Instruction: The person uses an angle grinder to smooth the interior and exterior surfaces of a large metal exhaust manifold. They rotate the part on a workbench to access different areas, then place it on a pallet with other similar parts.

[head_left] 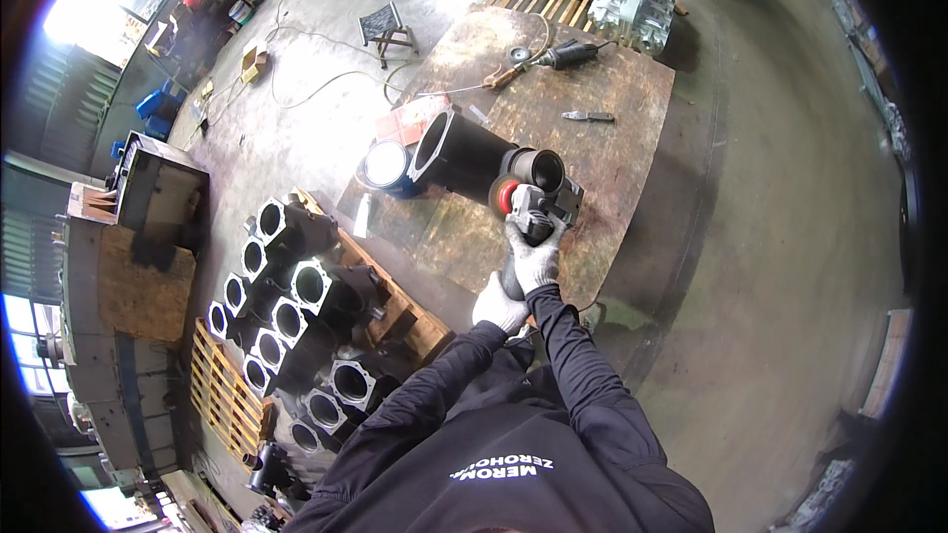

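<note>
near the middle of the frame, the gloved right hand grips the front of a grey angle grinder with a red disc, pressed against the round end of a dark cast metal housing lying on a rusty steel plate table. just below, the gloved left hand is closed around the grinder's rear handle. more dark flanged castings sit on a wooden pallet at lower left.

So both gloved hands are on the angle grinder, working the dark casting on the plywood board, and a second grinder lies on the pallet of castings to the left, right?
Not quite. The second grinder lies at the far end of the plywood board, not on the pallet of castings. The head view shows it. Both hands, left and right, hold the angle grinder against the dark casting.
</note>
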Tool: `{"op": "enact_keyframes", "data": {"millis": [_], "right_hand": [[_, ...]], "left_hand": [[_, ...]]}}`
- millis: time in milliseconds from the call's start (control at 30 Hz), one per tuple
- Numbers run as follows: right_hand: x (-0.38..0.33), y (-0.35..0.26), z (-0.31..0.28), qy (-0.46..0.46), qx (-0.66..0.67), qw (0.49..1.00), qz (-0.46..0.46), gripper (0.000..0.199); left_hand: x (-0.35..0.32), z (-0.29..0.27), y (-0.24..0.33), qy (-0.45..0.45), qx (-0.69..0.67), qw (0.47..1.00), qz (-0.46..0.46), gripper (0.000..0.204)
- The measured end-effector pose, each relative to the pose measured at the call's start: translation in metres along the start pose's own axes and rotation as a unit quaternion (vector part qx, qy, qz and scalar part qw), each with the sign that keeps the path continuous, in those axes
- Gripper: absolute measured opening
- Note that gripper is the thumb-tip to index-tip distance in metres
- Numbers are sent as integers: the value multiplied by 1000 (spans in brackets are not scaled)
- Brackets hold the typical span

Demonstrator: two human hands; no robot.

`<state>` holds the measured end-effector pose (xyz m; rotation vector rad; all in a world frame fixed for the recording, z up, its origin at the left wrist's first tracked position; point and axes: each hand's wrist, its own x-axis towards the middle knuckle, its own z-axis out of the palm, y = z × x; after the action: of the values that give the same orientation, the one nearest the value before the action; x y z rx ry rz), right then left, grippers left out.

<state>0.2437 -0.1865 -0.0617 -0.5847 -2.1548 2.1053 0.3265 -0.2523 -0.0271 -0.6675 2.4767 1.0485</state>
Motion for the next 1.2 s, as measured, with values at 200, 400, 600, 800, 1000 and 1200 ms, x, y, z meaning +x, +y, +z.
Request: {"op": "enact_keyframes", "data": {"millis": [200,400,600,800,1000,1200], "right_hand": [[0,16,-3,-8,27,999,-25,78],[11,22,13,-21,-43,999,10,80],[11,6,4,-2,57,997,-53,83],[19,2,22,-20,5,1000,-6,79],[18,-4,17,-10,-3,1000,-28,82],[21,-14,26,8,-14,999,-35,80]], "left_hand": [[-2,11,-8,-9,9,1000,-11,81],[14,9,-10,5,-20,999,-25,79],[5,0,2,5,-7,1000,-3,73],[22,-1,-2,5,-35,999,-16,72],[23,-6,1,13,-22,1000,9,74],[31,-14,4,5,-14,1000,-6,75]]}}
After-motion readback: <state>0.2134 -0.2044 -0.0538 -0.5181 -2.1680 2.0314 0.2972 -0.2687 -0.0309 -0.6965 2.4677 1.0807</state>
